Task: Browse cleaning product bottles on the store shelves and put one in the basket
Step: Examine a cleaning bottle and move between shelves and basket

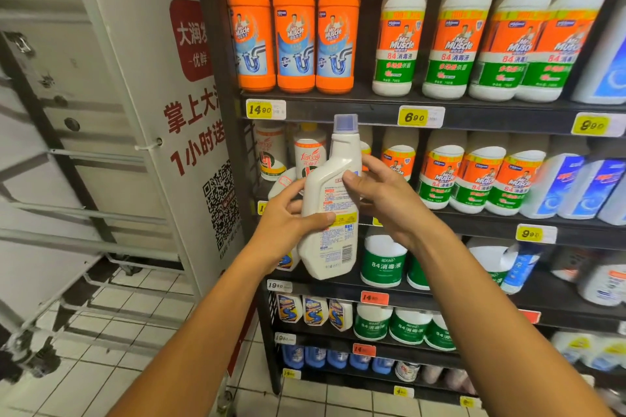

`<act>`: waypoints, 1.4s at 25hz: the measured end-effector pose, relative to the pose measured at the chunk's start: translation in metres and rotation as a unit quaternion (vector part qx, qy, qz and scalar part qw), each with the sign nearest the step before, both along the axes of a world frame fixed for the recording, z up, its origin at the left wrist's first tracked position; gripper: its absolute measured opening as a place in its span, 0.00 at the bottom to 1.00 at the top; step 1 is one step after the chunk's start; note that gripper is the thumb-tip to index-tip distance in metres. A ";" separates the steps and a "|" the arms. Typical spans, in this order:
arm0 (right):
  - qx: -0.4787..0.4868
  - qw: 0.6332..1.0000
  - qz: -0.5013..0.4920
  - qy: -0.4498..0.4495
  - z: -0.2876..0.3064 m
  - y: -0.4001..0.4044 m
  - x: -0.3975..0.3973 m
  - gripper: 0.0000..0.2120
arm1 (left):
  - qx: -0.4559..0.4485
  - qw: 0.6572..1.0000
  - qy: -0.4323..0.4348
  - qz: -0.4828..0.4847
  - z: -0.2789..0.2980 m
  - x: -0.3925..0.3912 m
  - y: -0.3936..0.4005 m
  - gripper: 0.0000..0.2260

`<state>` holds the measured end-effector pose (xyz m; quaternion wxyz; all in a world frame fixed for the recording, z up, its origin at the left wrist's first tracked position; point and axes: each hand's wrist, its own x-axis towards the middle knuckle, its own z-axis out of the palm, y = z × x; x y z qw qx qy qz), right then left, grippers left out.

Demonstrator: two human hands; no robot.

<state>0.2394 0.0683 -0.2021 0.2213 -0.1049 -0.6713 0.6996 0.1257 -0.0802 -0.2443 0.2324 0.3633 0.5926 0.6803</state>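
Being held before the shelves (440, 112): bottle (333, 213), left hand (288, 223) left of it, right hand (386, 193) right.

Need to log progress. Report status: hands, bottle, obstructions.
Left hand grips white bottle at its label. Right hand holds its shoulder, fingers curled on. Bottle held off the shelf, back label facing camera. Basket not in view.

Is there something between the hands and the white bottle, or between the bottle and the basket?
Nothing separates them: the left hand and right hand already hold the white bottle. No basket is visible, so that path cannot be judged.
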 end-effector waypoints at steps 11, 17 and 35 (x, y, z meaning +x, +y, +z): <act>0.130 0.991 -0.025 -0.021 0.006 0.005 -0.008 0.20 | -0.026 0.995 0.001 -0.098 0.004 -0.024 0.002 0.28; 0.061 0.990 0.127 0.020 -0.004 0.013 -0.009 0.28 | -0.058 0.942 -0.163 -0.288 -0.012 -0.031 0.001 0.51; 0.077 0.995 -0.051 -0.025 -0.023 -0.001 -0.035 0.12 | -0.080 0.988 -0.129 -0.040 -0.026 -0.043 0.005 0.17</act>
